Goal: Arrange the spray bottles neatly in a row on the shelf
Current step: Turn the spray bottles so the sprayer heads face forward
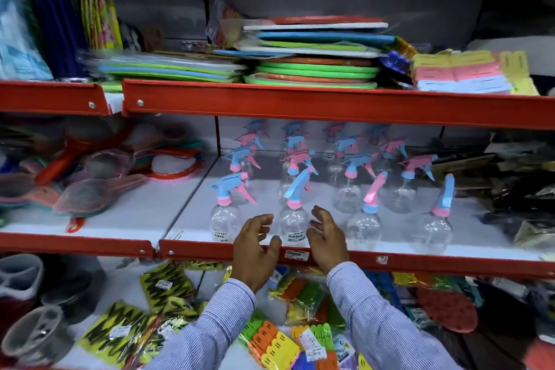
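Item: spray bottles (330,177), clear bodies with pink-and-blue trigger heads, standing upright on the white middle shelf (192,213) in roughly four columns running back from the red front edge.

Location: one front bottle (293,224) stands directly between the two hands. Another front bottle (225,219) is just beyond the left hand's outer side; two more, (365,225) and (432,230), stand off past the right hand.

Hands: left hand (255,245) and right hand (326,242) are both spread, fingers curled loosely inward, palms facing each other on either side of the middle bottle. Neither holds anything. Whether the fingertips touch the bottle cannot be told; they appear just beside it.

Step in hand: judged to be squaring the front row, second bottle along.

Condition of stock: trigger nozzles point in differing directions; the gaps along the front look uneven.

Next move calls for: closing both palms lightly on the rounded body, then nudging or turning it into line with its neighbours, without tipping the bottles behind.
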{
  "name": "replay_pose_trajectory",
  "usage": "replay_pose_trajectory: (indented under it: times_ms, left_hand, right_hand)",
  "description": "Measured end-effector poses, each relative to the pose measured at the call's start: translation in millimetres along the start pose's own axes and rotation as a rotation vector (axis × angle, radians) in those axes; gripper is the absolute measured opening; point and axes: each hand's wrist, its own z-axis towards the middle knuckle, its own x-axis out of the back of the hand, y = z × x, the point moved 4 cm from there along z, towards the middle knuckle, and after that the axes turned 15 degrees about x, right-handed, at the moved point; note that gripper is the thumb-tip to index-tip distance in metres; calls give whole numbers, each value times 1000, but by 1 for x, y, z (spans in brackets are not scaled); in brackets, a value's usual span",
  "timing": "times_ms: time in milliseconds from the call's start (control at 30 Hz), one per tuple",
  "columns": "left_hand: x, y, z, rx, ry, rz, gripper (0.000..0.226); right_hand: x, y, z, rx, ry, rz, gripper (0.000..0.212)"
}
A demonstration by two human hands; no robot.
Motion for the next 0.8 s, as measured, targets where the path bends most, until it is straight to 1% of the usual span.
replay_pose_trajectory:
  times_ms: [100,167,267,433,667,800]
  left_hand:
    - [-12,4,-5,61,-23,30,41]
    - [-15,4,-9,87,-24,59,42]
    - [-17,2,-10,110,-29,82,45]
    - [-19,2,-9,120,-51,103,49]
    - [-21,5,-8,113,-96,146,54]
    - [-22,3,-7,150,-140,171,60]
  right_hand:
    - [-3,5,8,-26,-173,-25,52]
    - [-3,5,8,1,-226,-57,50]
    - [1,6,4,21,-225,-28,47]
    - [6,8,-5,41,-178,16,46]
    - [9,5,-9,48,-136,-7,42]
    - [10,6,-9,49,-129,-38,41]
